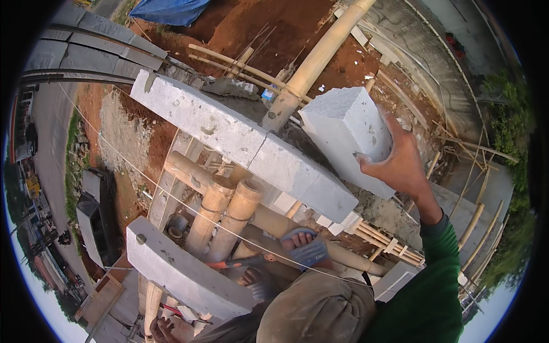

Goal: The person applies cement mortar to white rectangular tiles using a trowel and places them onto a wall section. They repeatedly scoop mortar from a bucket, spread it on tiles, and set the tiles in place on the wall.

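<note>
My right hand (pixel 400 160) grips a rough white block (pixel 346 134), thumb across its side, beside a long white block (pixel 234 143) with a crack across it. Low at the left, my left hand (pixel 163 331) is partly visible with curled fingers beside a bamboo pole; what it holds is unclear. Another white block (pixel 189 266) lies just above it. Below the long block are tied bamboo poles (pixel 229 220), an orange-handled tool (pixel 240 263), my sandalled foot (pixel 303 246) and a thin string crossing diagonally.
I am up on bamboo scaffolding (pixel 314 68) over red dirt (pixel 223 23) with a blue tarp (pixel 166 8). A road (pixel 51 171) and dark vehicle (pixel 94 217) are below at left. Grey slabs (pixel 86 48) sit upper left; bamboo poles (pixel 474 223) and greenery (pixel 503 126) are at right.
</note>
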`<action>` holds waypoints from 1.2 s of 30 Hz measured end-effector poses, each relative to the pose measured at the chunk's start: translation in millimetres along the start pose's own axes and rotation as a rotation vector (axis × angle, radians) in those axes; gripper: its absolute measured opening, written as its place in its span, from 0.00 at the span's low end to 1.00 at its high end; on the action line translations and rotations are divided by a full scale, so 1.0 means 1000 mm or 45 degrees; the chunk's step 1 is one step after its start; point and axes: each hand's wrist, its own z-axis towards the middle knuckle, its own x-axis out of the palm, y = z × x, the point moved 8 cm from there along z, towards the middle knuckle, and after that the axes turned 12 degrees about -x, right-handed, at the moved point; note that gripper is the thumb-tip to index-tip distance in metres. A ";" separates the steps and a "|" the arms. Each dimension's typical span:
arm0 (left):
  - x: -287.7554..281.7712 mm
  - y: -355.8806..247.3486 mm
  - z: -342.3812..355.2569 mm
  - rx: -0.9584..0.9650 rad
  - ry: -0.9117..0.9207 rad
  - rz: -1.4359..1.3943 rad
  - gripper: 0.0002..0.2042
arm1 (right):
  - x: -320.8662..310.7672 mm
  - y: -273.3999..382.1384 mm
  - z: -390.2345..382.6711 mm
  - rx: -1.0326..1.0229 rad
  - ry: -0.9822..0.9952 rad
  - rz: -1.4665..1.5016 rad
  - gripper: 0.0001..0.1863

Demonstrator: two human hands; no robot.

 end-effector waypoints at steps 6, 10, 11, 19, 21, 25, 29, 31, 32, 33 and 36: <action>-0.030 0.010 -0.019 0.001 0.003 -0.091 0.12 | -0.139 0.037 -0.057 -0.163 -0.546 0.050 0.46; -0.042 0.048 -0.017 -0.036 -0.079 -0.197 0.13 | -0.213 0.027 -0.113 -0.125 -1.028 0.460 0.40; -0.038 0.058 -0.013 -0.043 -0.096 -0.229 0.13 | -0.226 0.013 -0.132 -0.034 -1.309 0.702 0.38; 0.025 0.023 -0.010 0.113 0.229 -0.957 0.16 | -0.200 0.061 -0.124 -0.307 -0.973 1.137 0.39; 0.055 -0.019 -0.011 0.252 0.577 -1.124 0.19 | -0.193 0.084 -0.112 -0.332 -0.962 0.999 0.39; 0.113 -0.112 -0.031 0.418 1.043 -1.178 0.32 | -0.155 0.142 -0.082 -0.461 -0.674 1.213 0.40; 0.178 -0.199 -0.052 0.244 1.640 -1.513 0.44 | -0.105 0.197 -0.071 -0.438 -0.521 1.348 0.39; 0.191 -0.213 -0.060 0.179 1.731 -1.695 0.48 | -0.075 0.220 -0.076 -0.429 -0.383 1.415 0.38; 0.196 -0.208 -0.060 0.083 1.737 -1.737 0.51 | -0.058 0.230 -0.082 -0.423 -0.288 1.472 0.37; 0.194 -0.200 -0.056 0.123 1.609 -1.739 0.53 | -0.041 0.238 -0.086 -0.407 -0.175 1.524 0.37; 0.190 -0.167 -0.046 0.114 1.442 -1.633 0.59 | -0.010 0.243 -0.102 -0.413 -0.173 1.434 0.41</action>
